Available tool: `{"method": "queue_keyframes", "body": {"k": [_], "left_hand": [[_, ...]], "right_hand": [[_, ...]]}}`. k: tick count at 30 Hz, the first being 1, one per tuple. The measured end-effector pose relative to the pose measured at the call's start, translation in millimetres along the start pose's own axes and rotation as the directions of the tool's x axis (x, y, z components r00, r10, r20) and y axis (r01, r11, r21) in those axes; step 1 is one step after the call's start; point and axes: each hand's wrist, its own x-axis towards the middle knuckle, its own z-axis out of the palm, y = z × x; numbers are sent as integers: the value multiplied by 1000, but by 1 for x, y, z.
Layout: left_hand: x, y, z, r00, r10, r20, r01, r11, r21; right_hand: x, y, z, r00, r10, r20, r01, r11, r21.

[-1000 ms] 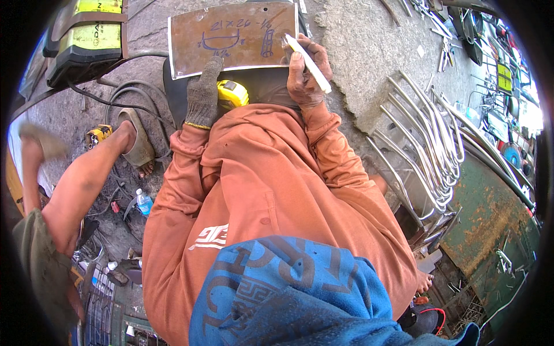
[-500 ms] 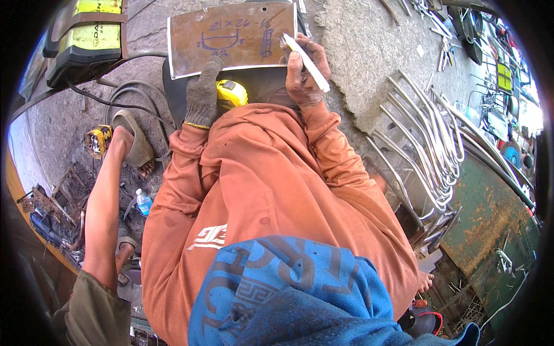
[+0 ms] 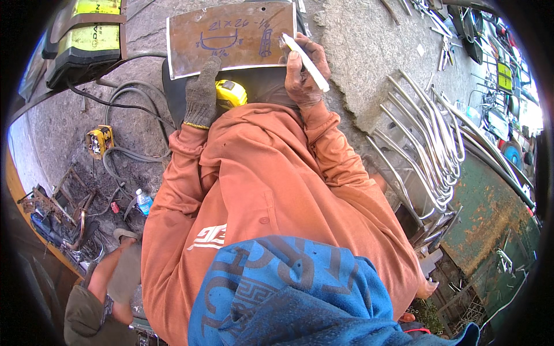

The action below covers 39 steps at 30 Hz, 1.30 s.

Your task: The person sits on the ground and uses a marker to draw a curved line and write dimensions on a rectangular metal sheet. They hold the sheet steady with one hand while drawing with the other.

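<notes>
A brown rectangular sheet with a pale edge lies across my lap, bearing a hand-drawn sketch and markings in dark ink. My left hand, in a grey knit glove, grips its lower edge with the thumb on the front. At the right edge, my bare right hand holds a white marker between thumb and fingers, its tip pointing up and left toward the sheet. Some right-hand fingers reach the sheet's edge, partly hidden. A yellow tape measure rests on my lap beside the glove.
Bent shiny metal tubes stand stacked at right, near a rusty green metal surface. A yellow-and-black machine with cables is at upper left. A yellow tool, a water bottle and another person's leg are at left.
The other person's leg on the left has stepped back toward the lower edge, uncovering cable and floor there. My hands, the sheet and the marker have hardly moved.
</notes>
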Motion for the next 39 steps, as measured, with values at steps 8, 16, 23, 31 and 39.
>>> {"method": "queue_keyframes", "body": {"k": [8,16,23,31,39], "left_hand": [[-1,-1,-6,983,-109,148,109,994,7],[-1,-2,1,1000,7,0,-7,999,46],[0,2,-2,1000,-6,20,6,1000,9],[-2,4,-3,1000,7,18,-8,998,63],[-1,-2,0,1000,-15,14,15,999,-33]], "right_hand": [[-1,-1,0,1000,-5,0,5,1000,29],[1,-5,0,999,-40,-11,40,999,-2],[1,-6,0,1000,-27,-9,27,1000,9],[-2,0,1,1000,31,1,-31,997,77],[-6,4,2,996,90,-4,-89,989,114]]}}
